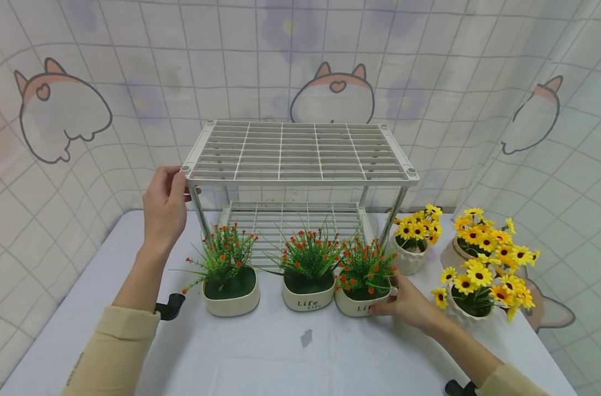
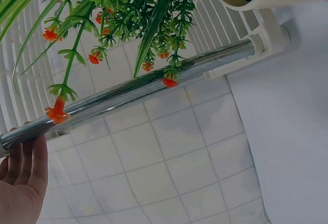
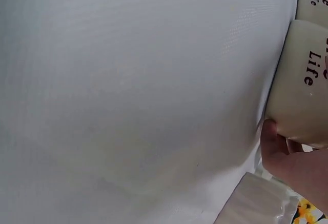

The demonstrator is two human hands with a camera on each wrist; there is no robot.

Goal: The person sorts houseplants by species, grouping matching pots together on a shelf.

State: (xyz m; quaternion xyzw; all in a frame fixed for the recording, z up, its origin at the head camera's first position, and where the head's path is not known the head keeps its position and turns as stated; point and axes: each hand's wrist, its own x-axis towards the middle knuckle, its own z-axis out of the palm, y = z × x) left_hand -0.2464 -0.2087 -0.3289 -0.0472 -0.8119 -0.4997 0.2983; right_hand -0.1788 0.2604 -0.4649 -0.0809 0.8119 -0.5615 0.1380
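A white two-tier wire rack [image 1: 300, 179] stands toward the back of the table, its tiers joined by metal posts. My left hand [image 1: 165, 209] grips its upper front-left corner; in the left wrist view the fingers [image 2: 37, 165] reach round the top of a shiny post [image 2: 138, 88]. Before the rack sit three cream pots with red-flowered plants: a left pot [image 1: 231, 300], a middle pot [image 1: 307, 300] lettered "Life", and a right pot [image 1: 354, 307] close beside it. My right hand [image 1: 413, 303] holds that right pot by its right side, thumb at the front, other fingers partly hidden.
Three textured white pots of yellow flowers stand at the right: one by the rack's post [image 1: 410, 258], one behind [image 1: 456, 253] and one nearer [image 1: 470, 318]. A patterned curtain [image 1: 251, 66] hangs round the table [image 1: 260, 357]. A small grey mark [image 1: 306, 337] shows on the white cloth.
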